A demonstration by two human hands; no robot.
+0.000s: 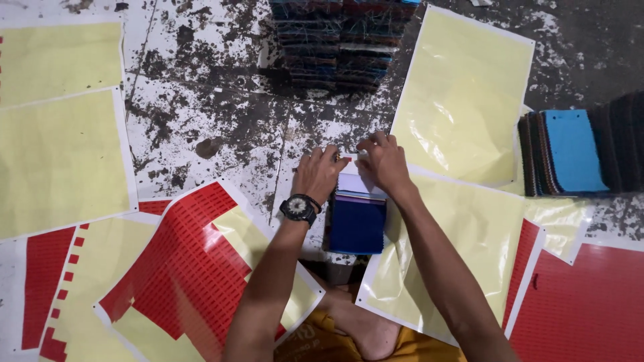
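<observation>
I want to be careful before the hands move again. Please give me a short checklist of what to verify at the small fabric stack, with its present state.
1. Both hands at the top edge of the fabric swatch stack: ok; left hand and right hand rest there.
2. Grip closed on a piece: cannot tell; fingertips hide it.
3. Stack edges aligned: ok; the blue top layer sits square.
4. Yellow backing sheet lies flat beside the right hand: ok.
5. Red label sheet within reach: ok, beside the left forearm.

A dark blue swatch stack (357,224), pale yellow backing sheets (463,94) and red label sheets (184,255) are seen on the white-and-black mottled floor (221,100).
</observation>
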